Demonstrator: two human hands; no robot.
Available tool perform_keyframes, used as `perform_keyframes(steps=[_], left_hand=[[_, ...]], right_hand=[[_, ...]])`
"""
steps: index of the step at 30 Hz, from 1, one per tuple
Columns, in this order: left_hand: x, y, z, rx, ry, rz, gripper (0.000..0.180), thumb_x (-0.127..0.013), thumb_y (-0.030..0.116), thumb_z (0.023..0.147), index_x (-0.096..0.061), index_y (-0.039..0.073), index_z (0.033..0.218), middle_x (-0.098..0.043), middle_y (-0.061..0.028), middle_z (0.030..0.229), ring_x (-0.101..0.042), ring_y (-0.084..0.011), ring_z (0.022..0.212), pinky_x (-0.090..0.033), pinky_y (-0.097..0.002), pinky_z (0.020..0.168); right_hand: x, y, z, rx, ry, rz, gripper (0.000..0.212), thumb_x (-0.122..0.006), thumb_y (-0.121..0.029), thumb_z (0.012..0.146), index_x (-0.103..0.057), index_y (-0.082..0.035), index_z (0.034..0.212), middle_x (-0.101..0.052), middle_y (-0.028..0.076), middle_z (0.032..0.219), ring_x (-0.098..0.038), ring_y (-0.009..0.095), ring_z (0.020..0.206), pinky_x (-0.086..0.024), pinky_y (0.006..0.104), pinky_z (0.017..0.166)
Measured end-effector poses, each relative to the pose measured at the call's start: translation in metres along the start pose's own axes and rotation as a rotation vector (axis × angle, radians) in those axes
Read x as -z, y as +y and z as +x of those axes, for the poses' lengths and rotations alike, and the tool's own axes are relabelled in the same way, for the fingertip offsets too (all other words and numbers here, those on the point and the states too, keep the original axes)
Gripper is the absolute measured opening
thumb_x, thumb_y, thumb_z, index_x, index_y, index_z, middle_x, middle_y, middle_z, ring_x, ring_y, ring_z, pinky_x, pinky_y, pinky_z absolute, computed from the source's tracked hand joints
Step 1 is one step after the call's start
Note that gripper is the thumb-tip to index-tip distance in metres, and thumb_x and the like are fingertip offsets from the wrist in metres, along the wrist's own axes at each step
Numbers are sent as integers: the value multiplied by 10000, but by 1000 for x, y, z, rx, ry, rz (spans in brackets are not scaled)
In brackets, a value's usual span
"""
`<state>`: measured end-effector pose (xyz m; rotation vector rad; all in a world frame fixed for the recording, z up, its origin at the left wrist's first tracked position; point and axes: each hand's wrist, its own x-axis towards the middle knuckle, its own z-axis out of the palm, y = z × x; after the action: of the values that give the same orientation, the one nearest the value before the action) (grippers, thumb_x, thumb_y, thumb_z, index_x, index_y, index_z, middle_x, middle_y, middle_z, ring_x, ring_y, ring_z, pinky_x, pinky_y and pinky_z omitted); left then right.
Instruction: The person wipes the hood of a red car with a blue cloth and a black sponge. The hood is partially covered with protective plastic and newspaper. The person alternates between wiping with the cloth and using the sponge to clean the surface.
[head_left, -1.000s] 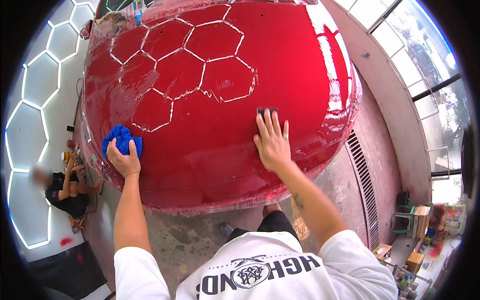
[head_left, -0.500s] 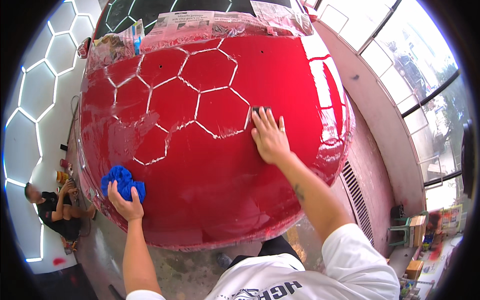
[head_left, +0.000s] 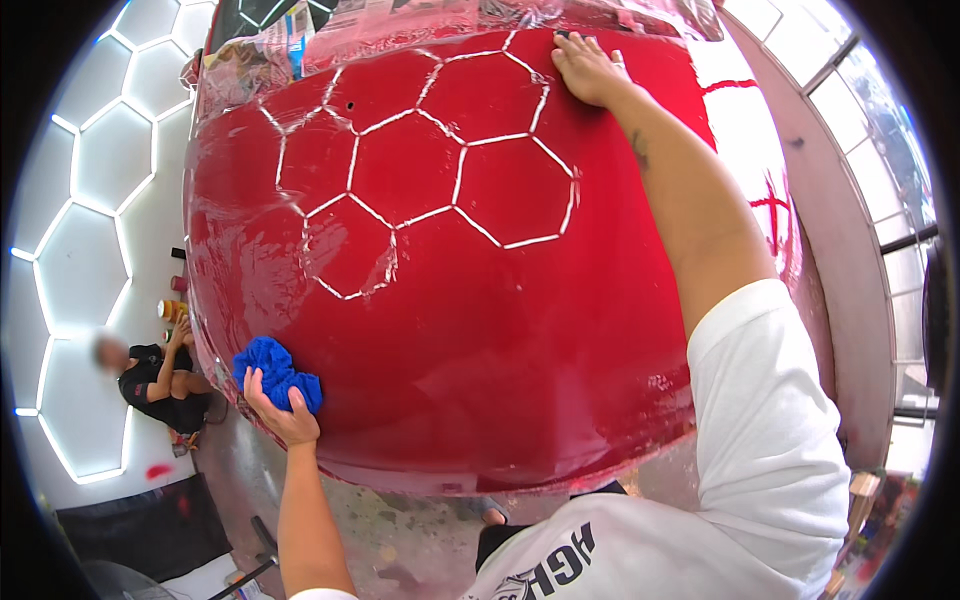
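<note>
A red car hood (head_left: 480,340) spreads out in front of me, wet or glossy, with white hexagonal light reflections on it. My right hand (head_left: 592,72) reaches to the far part of the hood, its fingers laid over a small dark block (head_left: 590,40) pressed on the paint. Most of that block is hidden under the fingers. At the hood's near left edge, my left hand (head_left: 284,410) holds a crumpled blue cloth (head_left: 268,365), fingers and thumb curled around its near side.
Newspaper and plastic masking (head_left: 380,32) cover the hood's far edge below the windshield. Left of the car, a person in dark clothes (head_left: 160,380) sits low by the wall, near several small containers (head_left: 172,310). A windowed wall (head_left: 850,130) runs along the right.
My right hand has slid the dark block forward and to the right, toward the masked edge. The left hand still holds the cloth near the left edge. My view has shifted.
</note>
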<state>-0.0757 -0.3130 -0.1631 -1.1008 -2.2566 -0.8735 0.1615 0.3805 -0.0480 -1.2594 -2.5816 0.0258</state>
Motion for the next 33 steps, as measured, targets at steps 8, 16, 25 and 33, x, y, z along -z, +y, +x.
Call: perform_keyframes(steps=[8,16,25,33], left_hand=[[-3,-3,-2,13,31,27,691,-709,479,991,-549,23,1485,-538,-281,1535,-487,-468,1449,-374,-578,1216],[-10,5,1,49,47,24,683,-741,475,974,-557,53,1478,-565,-269,1516,-494,-440,1458,-412,-572,1187],[-4,0,-2,33,31,41,684,-738,439,965,-551,40,1489,-545,-284,1536,-504,-473,1438,-392,-579,1206],[4,-2,-5,29,1,22,713,-677,449,995,-517,-12,1514,-495,-287,1583,-472,-472,1464,-346,-578,1243]], right_hand=[[17,-54,-310,73,29,-81,594,-382,-399,1169,-326,-119,1689,-292,151,1777,-223,369,1667,-207,725,1299],[-15,-105,-646,-15,-130,66,713,-526,-381,1104,-309,-120,1731,-232,172,1814,-172,379,1687,-31,661,1331],[26,-74,-419,34,-28,-18,606,-401,-368,1160,-343,-109,1704,-301,175,1783,-250,376,1661,-165,692,1311],[23,-20,-90,-11,-103,-28,617,-280,-454,1175,-303,-144,1708,-228,141,1817,-187,361,1685,-154,716,1320]])
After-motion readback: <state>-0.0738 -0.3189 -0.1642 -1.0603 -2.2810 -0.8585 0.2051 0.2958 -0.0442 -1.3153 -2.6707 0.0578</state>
